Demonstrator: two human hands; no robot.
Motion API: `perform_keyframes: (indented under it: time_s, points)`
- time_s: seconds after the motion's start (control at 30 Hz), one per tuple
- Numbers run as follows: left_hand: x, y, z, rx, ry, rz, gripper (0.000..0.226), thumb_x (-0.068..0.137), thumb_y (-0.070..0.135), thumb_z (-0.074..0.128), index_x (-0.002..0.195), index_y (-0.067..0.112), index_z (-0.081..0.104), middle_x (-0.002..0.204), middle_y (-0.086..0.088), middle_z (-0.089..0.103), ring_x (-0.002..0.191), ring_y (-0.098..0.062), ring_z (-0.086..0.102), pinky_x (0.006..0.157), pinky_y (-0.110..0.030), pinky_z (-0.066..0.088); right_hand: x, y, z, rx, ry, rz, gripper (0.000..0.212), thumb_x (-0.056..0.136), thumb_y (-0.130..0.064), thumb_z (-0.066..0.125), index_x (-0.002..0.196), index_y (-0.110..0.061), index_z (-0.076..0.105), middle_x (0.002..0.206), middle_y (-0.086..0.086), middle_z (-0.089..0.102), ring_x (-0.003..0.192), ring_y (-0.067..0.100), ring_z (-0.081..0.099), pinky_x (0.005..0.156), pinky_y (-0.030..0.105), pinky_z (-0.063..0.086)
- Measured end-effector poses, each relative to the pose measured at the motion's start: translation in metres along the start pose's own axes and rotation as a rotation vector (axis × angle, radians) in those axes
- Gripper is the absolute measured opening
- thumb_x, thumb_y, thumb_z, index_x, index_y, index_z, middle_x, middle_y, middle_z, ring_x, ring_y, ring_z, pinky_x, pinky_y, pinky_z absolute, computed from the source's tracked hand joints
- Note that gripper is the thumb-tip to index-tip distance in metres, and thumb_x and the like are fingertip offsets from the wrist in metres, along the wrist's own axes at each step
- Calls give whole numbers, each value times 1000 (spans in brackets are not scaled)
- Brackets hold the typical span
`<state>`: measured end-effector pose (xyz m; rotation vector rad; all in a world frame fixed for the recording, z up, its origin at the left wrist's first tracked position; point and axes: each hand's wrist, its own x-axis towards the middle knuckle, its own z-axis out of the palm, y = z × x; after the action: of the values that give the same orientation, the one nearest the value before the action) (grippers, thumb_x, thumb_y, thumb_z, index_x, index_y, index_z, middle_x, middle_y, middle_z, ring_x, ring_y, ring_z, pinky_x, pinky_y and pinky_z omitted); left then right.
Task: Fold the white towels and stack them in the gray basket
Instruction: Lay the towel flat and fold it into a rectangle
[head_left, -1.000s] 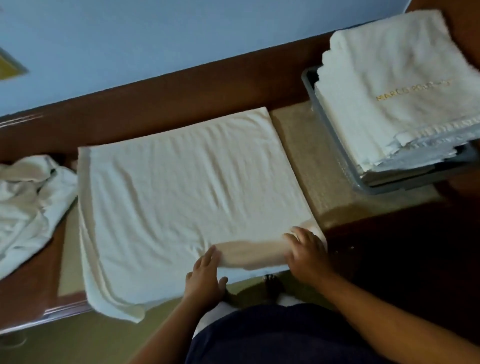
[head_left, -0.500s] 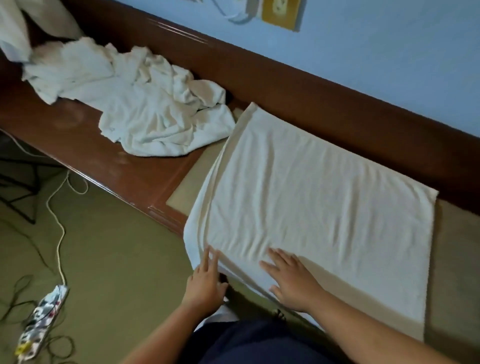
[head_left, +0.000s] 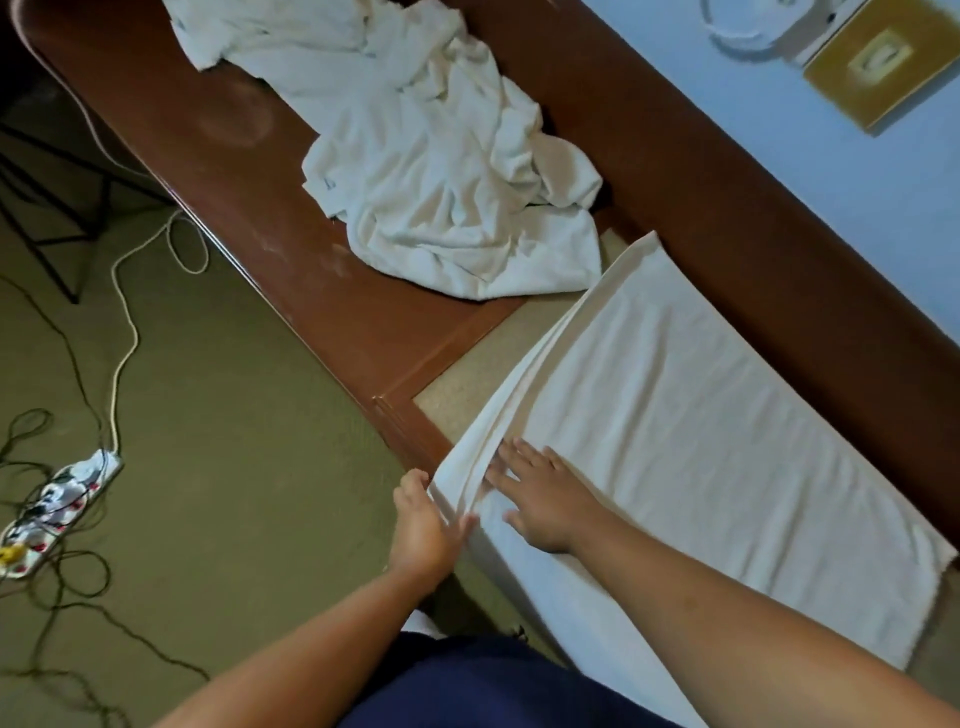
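Reddish-brown wood runs slantwise across the head view: a long desk (head_left: 291, 249) set against a pale blue wall (head_left: 779, 197), with an olive floor (head_left: 234, 467) below it on the left. A beige mat (head_left: 467, 384) is let into the desk top, and on it lies the folded towel (head_left: 701, 441), flat and smooth. Its near long edge hangs over the front of the desk towards us.

Half a second ago we saw this towel from further right. The view has since swung left and tipped, so the towel now runs down towards the lower right corner. The crumpled pile of towels (head_left: 441, 171) on the bare wood beyond it sits higher and closer to the middle, its near edge just short of the folded towel's far corner.

We see the left grip (head_left: 428, 519) at the towel's near left corner. It pinches the stacked layers there between thumb and curled fingers, and the corner is raised a little off the desk edge. Earlier that hand lay along the edge with its fingers straight.

The right grip (head_left: 540, 499) has slid left across the cloth. It is spread flat, palm down, beside the layered left edge and close to the left grip, where before the two were well apart.

On the floor a power strip (head_left: 62, 499) lies among dark cables with a white cord (head_left: 122, 338) looping away from it. A yellow wall plate (head_left: 878, 67) shows at the upper right.
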<state>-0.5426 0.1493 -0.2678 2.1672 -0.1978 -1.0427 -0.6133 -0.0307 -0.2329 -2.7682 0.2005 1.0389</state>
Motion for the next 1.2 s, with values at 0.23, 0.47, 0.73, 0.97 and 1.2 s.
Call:
perform_keyframes:
  time_s: [0.23, 0.47, 0.73, 0.97, 1.2]
  points:
    - [21, -6, -26, -18, 111, -134, 18, 93, 19, 60, 92, 26, 43, 86, -1, 60, 73, -19, 60, 59, -36, 47, 30, 3, -28, -80, -19, -82, 71, 103, -42, 45, 159, -38, 1, 167, 5, -19, 153, 28, -19, 123, 52, -1]
    - [50, -20, -68, -3, 264, -44, 6, 96, 19, 53, 95, 24, 49, 100, -2, 54, 87, -26, 58, 85, -47, 49, 71, -17, -49, -95, -36, -154, 75, 103, -47, 41, 158, -40, -9, 164, 1, -27, 153, 27, -19, 123, 50, -1]
    - [31, -10, -43, 272, 186, 218, 45, 89, 44, 69, 122, 22, 49, 130, 0, 43, 123, -20, 42, 101, -40, 37, 67, -6, -28, -94, 127, -297, 72, 104, -44, 36, 161, -25, -3, 165, 2, -25, 153, 22, -20, 123, 41, -7]
    - [40, 5, -30, 588, 66, 687, 37, 90, 28, 50, 125, 18, 56, 139, -6, 53, 127, -31, 50, 108, -41, 29, 51, 58, -10, 40, 254, 37, 72, 101, -51, 27, 161, -16, 10, 169, 5, -6, 156, 23, -2, 123, 48, 21]
    - [76, 57, -11, 874, -175, 651, 68, 98, 47, 39, 157, 13, 33, 168, -11, 13, 155, -32, 16, 124, -44, 11, 72, 110, -29, 164, 294, 233, 80, 96, -64, 19, 161, -20, 4, 169, 4, -7, 155, 20, -7, 126, 42, 8]
